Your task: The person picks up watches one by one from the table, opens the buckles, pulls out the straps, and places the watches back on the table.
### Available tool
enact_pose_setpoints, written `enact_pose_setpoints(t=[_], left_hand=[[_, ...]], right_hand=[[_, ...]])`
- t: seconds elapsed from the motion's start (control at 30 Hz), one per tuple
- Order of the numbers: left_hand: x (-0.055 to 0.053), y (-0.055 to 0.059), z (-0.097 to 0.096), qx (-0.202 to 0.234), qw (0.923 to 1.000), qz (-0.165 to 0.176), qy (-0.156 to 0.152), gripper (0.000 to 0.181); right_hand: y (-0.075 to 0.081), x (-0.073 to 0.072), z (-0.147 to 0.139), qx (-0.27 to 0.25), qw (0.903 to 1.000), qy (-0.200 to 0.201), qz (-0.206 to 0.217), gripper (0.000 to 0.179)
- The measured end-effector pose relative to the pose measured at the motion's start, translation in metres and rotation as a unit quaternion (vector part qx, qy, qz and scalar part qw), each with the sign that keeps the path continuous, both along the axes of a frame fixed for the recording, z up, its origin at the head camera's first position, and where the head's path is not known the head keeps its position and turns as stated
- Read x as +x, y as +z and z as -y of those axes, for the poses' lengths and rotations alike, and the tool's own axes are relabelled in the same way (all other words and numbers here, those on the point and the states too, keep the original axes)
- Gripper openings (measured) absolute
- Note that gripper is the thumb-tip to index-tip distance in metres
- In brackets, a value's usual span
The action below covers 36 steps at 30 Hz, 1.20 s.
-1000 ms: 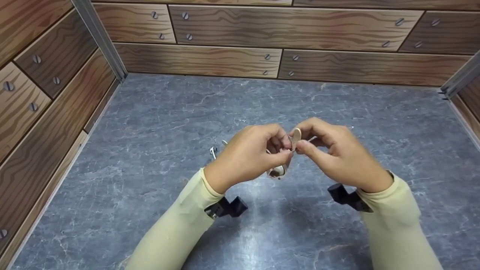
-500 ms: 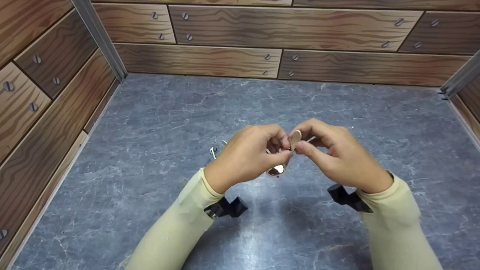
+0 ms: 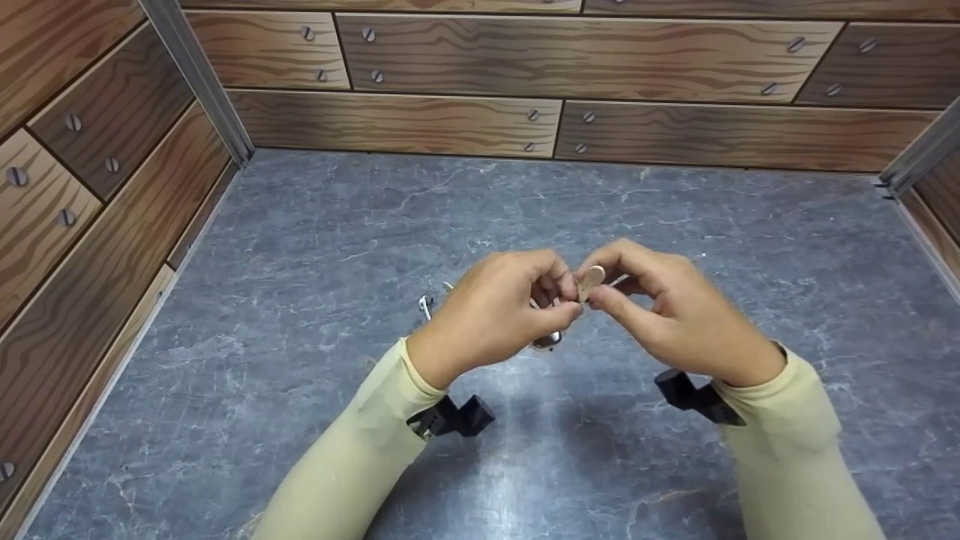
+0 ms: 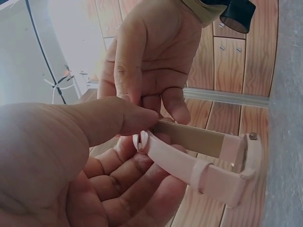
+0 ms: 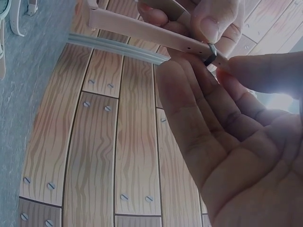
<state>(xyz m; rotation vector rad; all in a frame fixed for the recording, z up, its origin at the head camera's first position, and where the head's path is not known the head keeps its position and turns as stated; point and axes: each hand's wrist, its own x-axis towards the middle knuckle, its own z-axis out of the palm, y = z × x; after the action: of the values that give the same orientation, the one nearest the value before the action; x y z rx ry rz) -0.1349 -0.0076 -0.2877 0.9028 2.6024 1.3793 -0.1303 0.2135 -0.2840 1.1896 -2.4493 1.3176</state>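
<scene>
Between both hands hangs a wristwatch (image 3: 547, 341) with a pale pink strap (image 4: 175, 163), looped round with its case at the bottom. My left hand (image 3: 502, 300) pinches the strap at the buckle (image 5: 210, 54) between thumb and fingers. Thumb and forefinger of my right hand (image 3: 675, 307) pinch the strap's free tip (image 3: 592, 277), which sticks up past the fingertips. In the right wrist view the holed strap end passes through the buckle. A strap loop (image 4: 200, 175) sits along the other strap half. The watch face is mostly hidden behind my left hand in the head view.
A small shiny metal piece (image 3: 425, 306) lies on the grey marbled table (image 3: 360, 217), partly behind my left wrist. Strap-like items (image 5: 19, 16) show at the right wrist view's upper corner. Wood-patterned panels (image 3: 450, 56) wall in the back and left side.
The strap tip has tilted down to the right between the fingers. The watch case has swung slightly up and left, showing less of itself. Both hands have stayed nearly in place.
</scene>
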Motion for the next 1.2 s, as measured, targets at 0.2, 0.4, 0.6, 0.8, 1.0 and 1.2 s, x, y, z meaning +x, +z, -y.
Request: enact_pose_setpoints(t=[0.2,0.4,0.6,0.8,1.0,1.2], left_hand=[[-0.0008,0.0005,-0.0004,-0.003,1.0000,-0.001,-0.003,0.008],[-0.0001,0.0012,-0.0001,0.003,1.0000,0.004,-0.001,0.008],[-0.0002,0.0008,0.0004,0.019,0.9996,0.016,-0.010,0.009],[0.0005,0.0002,0.0012,0.044,0.9979,0.042,-0.022,0.010],[0.0008,-0.0006,0.0012,0.078,0.9942,0.060,-0.041,0.013],[0.0000,-0.0032,0.0003,0.098,0.9929,0.024,-0.063,0.010]], right_hand=[[0.0004,0.0001,-0.0007,0.005,1.0000,-0.007,0.002,0.017],[0.0007,0.0008,-0.0008,0.005,0.9999,-0.011,0.007,0.016],[0.0012,0.0011,-0.0006,0.004,0.9998,-0.015,0.010,0.016],[0.0002,0.0010,-0.0018,-0.002,0.9999,-0.009,0.011,0.018],[-0.0002,0.0001,-0.0016,-0.010,0.9999,-0.009,0.009,0.017],[0.0003,-0.0008,-0.0017,-0.047,0.9988,0.005,0.013,0.018]])
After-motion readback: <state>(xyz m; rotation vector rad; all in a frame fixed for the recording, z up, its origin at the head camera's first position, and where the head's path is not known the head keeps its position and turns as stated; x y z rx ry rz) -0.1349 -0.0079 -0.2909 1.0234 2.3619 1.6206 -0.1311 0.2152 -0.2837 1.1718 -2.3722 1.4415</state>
